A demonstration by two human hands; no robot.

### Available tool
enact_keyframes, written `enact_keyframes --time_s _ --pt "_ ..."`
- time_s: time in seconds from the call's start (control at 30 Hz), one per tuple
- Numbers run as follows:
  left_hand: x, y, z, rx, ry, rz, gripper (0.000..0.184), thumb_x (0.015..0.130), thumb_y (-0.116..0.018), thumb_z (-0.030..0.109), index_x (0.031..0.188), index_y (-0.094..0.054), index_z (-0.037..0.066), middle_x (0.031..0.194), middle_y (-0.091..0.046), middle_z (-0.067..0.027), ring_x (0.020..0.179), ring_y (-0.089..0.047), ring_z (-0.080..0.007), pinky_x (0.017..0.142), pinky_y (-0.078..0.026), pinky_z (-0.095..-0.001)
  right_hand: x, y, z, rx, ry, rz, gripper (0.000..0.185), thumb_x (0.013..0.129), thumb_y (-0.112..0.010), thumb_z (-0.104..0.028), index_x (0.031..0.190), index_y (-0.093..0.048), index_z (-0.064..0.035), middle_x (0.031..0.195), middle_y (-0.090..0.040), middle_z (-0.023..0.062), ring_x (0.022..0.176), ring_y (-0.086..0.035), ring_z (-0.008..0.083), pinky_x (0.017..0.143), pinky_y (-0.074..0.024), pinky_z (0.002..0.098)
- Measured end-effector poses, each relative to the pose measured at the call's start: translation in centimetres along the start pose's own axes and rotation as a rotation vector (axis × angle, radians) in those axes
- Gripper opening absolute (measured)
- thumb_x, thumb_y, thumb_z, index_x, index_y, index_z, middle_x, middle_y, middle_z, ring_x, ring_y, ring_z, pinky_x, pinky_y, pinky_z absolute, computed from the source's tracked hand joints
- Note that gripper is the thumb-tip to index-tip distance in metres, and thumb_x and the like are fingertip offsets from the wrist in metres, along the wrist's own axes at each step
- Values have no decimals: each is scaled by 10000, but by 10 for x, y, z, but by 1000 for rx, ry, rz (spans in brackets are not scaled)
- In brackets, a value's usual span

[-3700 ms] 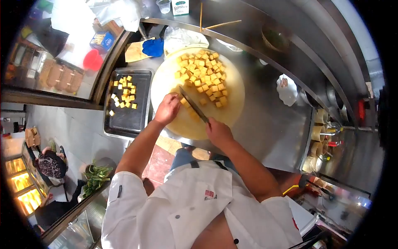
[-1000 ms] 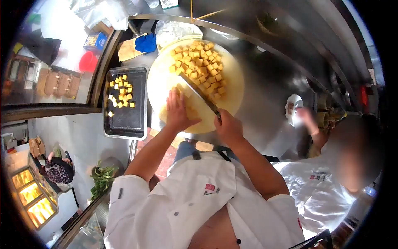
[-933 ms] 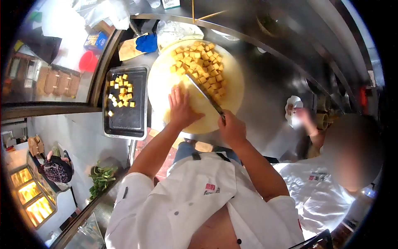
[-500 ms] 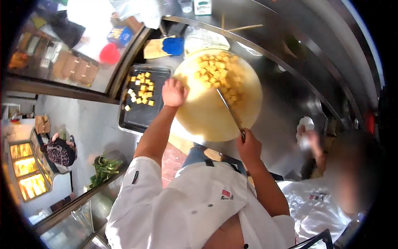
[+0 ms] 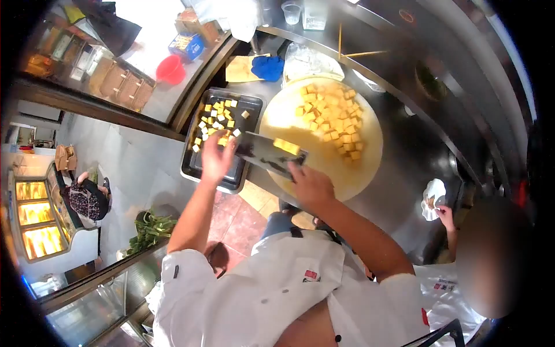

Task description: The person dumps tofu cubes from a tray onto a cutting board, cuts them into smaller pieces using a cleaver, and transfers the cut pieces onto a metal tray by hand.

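Observation:
My right hand [image 5: 312, 186] is closed on a cleaver [image 5: 263, 154], whose wide blade reaches left from the round cutting board [image 5: 277, 124] to the tray's edge. A short row of yellow cubes [image 5: 287, 146] lies on the blade. Beside the blade's far end, my left hand [image 5: 217, 162] hovers over the black tray [image 5: 193, 165], fingers apart and seemingly holding nothing. Scattered yellow and pale cubes [image 5: 218, 114] lie in the tray. A larger heap of yellow cubes [image 5: 332, 115] covers the board's upper right part.
Behind the board are a blue cloth [image 5: 267, 68] and a plastic bag [image 5: 312, 62]. To the right, a co-worker's hand [image 5: 445, 218] holds a white crumpled item [image 5: 433, 199]. Leafy greens [image 5: 151, 231] sit at lower left, and a raised steel shelf edge [image 5: 370, 75] runs behind.
The cleaver has swung from the heap on the board toward the tray and now carries cubes on its blade. My left hand has moved off the board's edge to the tray.

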State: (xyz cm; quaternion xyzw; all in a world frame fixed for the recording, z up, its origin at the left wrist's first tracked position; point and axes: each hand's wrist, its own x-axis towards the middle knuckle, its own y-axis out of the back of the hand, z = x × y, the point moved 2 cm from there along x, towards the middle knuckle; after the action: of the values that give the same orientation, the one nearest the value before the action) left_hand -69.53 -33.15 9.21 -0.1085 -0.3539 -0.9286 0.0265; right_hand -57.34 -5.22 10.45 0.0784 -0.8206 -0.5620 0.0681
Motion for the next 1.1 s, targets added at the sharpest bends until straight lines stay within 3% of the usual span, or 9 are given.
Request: enact_keyframes --time_s 0.07,0.13,0.27,0.43,0.53,0.73,0.87,0.97,1.1 --pt "-21 -18 21 264 -205 -24 776 875 -740 537 1356 -544 -39 1370 -550 -289 1315 -494 -462 1110 -389 -539 23 -16 -19 3 163 65 382 906 -595 -163 1270 -606 -47 959 -688 123 795 -707 314 667 -573 444" --pt "-33 -48 8 376 -140 -43 1004 823 -733 644 1478 -407 -43 1497 -403 -340 1434 -324 -528 1180 -264 -597 36 -36 -43 34 290 148 371 901 -579 -132 1259 -605 -40 938 -680 131 773 -705 309 644 -570 436" --pt "-12 -55 -59 567 16 50 1207 780 -681 779 1551 -281 -58 1555 -303 -376 1497 -227 -514 1227 -156 -597 54 -82 -59 45 210 26 244 880 -585 -118 1110 -610 -43 881 -682 153 745 -705 310 621 -570 434" --pt "11 -5 -97 558 -50 232 1036 768 -764 681 1438 -440 -40 1392 -465 -316 1307 -427 -479 1118 -330 -577 28 -80 -37 35 143 12 114 914 -584 -156 988 -588 -69 855 -690 161 793 -707 365 681 -571 496" --pt "20 -2 -100 519 -191 326 784 831 -777 492 1355 -510 -25 1291 -529 -272 1188 -503 -449 1029 -400 -549 -22 -41 -2 124 -124 -241 306 889 -701 -287 1075 -592 -69 1000 -683 149 945 -676 380 790 -536 504" --pt "29 -92 -4 120 -449 -124 436 886 -736 210 1238 -585 1 1184 -608 -228 1103 -565 -430 958 -466 -491 -143 23 41 359 -472 -39 366 972 -648 -317 1225 -614 -53 1031 -710 206 946 -690 413 829 -546 511" --pt "47 -170 60 65 -455 -315 633 851 -763 366 1333 -555 10 1338 -546 -253 1217 -524 -432 1031 -458 -491 -192 38 56 491 -798 -74 336 981 -645 -294 1198 -641 -38 1093 -721 203 961 -710 360 884 -548 436" --pt "62 -211 83 82 -419 -444 835 773 -842 534 1354 -525 24 1337 -513 -261 1243 -505 -446 1061 -436 -516 -218 28 70 549 -845 58 351 1017 -588 -331 1158 -616 -10 937 -701 260 866 -683 456 767 -535 535" --pt "66 -240 100 301 -400 -381 879 740 -860 554 1372 -509 54 1307 -534 -240 1241 -497 -429 1054 -446 -507 -227 17 87 422 -571 195 337 1023 -575 -324 1101 -607 2 889 -686 263 835 -672 469 745 -533 542"
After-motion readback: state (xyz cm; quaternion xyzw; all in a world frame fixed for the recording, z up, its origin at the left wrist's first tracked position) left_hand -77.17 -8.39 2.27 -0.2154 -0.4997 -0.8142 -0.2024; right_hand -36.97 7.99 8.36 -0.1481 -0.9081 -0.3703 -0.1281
